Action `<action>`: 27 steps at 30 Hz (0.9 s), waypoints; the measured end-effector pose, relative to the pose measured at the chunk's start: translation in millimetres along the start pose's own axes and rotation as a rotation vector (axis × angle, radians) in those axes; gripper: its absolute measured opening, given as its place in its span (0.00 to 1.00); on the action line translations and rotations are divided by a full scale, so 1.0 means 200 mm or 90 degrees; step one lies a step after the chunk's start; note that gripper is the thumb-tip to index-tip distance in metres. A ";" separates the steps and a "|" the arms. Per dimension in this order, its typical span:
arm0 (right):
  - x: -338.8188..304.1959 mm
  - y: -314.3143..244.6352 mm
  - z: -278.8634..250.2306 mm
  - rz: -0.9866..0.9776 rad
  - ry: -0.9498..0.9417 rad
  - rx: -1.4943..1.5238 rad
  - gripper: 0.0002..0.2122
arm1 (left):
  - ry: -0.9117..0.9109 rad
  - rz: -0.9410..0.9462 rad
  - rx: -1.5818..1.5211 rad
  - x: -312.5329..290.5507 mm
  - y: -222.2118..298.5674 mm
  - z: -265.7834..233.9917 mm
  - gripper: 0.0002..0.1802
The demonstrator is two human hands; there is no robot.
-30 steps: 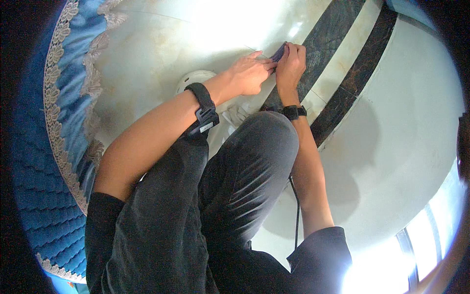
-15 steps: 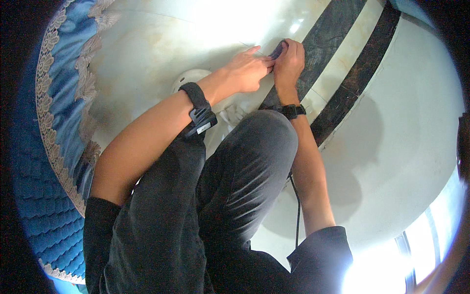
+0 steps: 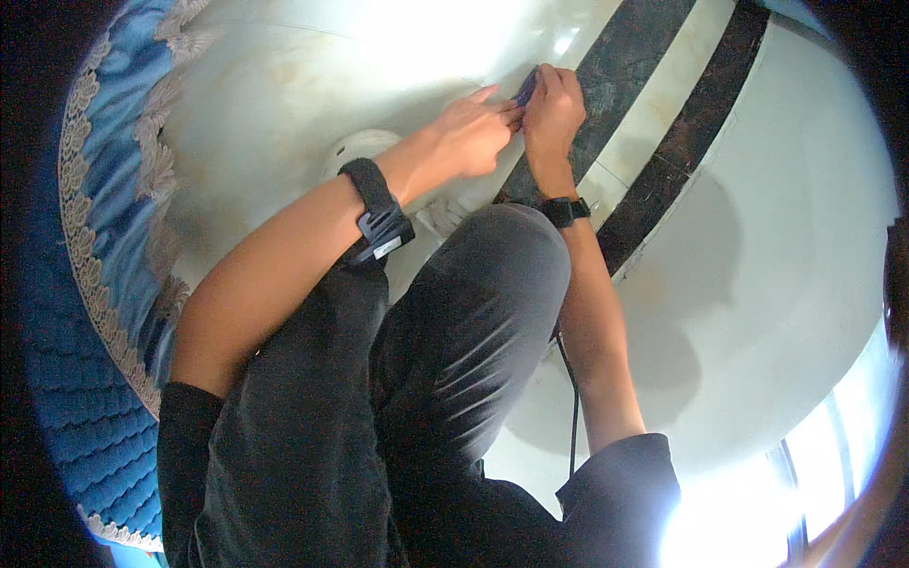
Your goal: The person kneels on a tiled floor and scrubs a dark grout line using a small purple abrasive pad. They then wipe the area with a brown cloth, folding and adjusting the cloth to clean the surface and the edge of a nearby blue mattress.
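Since the earlier frame, we note both hands and the purple piece point(image 3: 526, 89) slightly higher and further left in our view; the floor point(image 3: 270, 123) shifts likewise. Our right hand point(image 3: 554, 112) pinches the piece, fingers narrow; our left hand point(image 3: 475, 133) touches its lower-left edge with fingertips. We find the piece just beside the dark stripe point(image 3: 632, 71). Pale floor spans between left hand and lace edge point(image 3: 80, 170); rightward, stripes run to the wall point(image 3: 786, 237). Whether the piece touches floor, we cannot tell.
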State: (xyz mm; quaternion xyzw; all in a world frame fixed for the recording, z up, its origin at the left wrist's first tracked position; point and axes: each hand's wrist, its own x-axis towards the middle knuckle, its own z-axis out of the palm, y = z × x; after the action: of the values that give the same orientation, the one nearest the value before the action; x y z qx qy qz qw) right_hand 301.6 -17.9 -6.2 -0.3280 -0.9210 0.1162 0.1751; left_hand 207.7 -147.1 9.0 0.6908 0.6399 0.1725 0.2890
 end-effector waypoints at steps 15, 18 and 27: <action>0.01 0.04 0.00 -0.042 -0.017 -0.007 0.08 | 0.042 0.005 -0.009 0.03 0.00 -0.04 0.21; 0.03 0.04 -0.01 -0.035 -0.015 -0.008 0.08 | 0.002 -0.005 -0.001 0.03 0.04 -0.06 0.18; -0.03 0.00 0.00 -0.031 -0.043 -0.007 0.11 | -0.003 -0.028 -0.008 0.04 0.06 -0.07 0.15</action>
State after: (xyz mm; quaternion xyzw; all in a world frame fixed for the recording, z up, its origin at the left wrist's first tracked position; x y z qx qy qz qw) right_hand 305.1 -21.8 -8.3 -0.3027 -0.9347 0.1176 0.1445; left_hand 209.8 -137.0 26.8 0.6754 0.6528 0.1686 0.2988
